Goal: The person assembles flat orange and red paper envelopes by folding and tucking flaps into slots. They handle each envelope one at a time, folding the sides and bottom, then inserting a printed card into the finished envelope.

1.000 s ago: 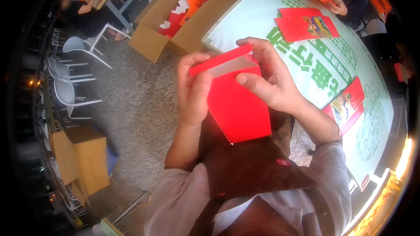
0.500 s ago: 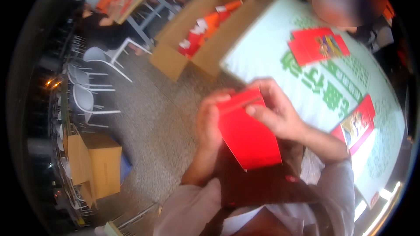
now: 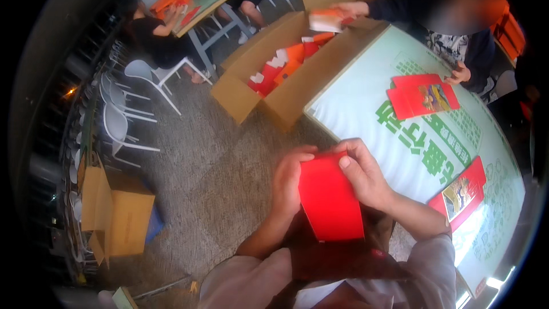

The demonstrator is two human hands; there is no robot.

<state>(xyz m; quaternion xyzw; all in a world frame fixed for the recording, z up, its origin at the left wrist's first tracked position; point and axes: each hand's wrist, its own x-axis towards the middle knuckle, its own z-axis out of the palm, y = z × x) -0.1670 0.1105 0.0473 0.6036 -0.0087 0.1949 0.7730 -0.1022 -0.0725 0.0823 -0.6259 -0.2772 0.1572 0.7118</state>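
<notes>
A plain red paper box (image 3: 330, 197) is held up in front of my body, close to the table's near corner. My left hand (image 3: 289, 177) grips its left side, fingers wrapped over the upper edge. Around its upper right corner my right hand (image 3: 366, 174) is closed, the thumb pressing near the top edge. The box's underside and far side are hidden from me. Two flat red cartons with a coloured picture lie on the table: one (image 3: 426, 96) farther back, the other (image 3: 461, 195) by my right forearm.
The pale table (image 3: 354, 103) with green print stands ahead and right. Beyond its left edge is a large open cardboard box (image 3: 286, 103) holding red and orange boxes. A co-worker's hand (image 3: 351, 9) holds an orange-and-white box over it. Another carton (image 3: 132, 223) and white chairs (image 3: 117, 129) stand left.
The strip along the red box's top edge, seen earlier, no longer shows. My hands stay on the box. A co-worker's arm now reaches over the large cardboard box. The view has shifted.
</notes>
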